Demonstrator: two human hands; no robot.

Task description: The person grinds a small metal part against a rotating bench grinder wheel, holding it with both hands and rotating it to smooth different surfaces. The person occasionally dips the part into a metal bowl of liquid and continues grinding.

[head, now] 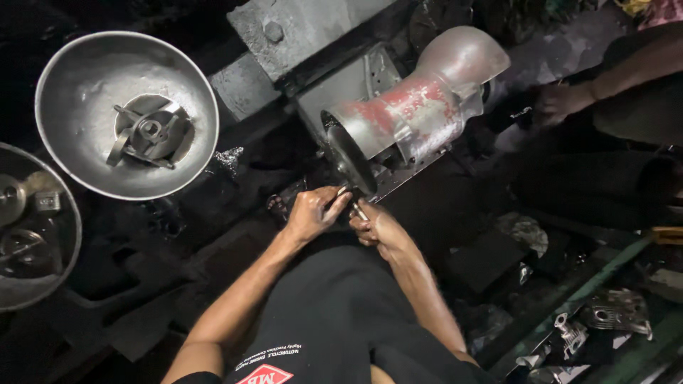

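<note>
Just below the frame's centre, our left hand (313, 213) and right hand (377, 229) both pinch a small metal part (353, 206) against the dark wheel (351, 160), directly above them; the part slants toward lower right.

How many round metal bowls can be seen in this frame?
2. One large bowl sits upper left, holding a cast metal part. A second bowl is cut off at the left edge. Others may lie outside the frame.
</note>
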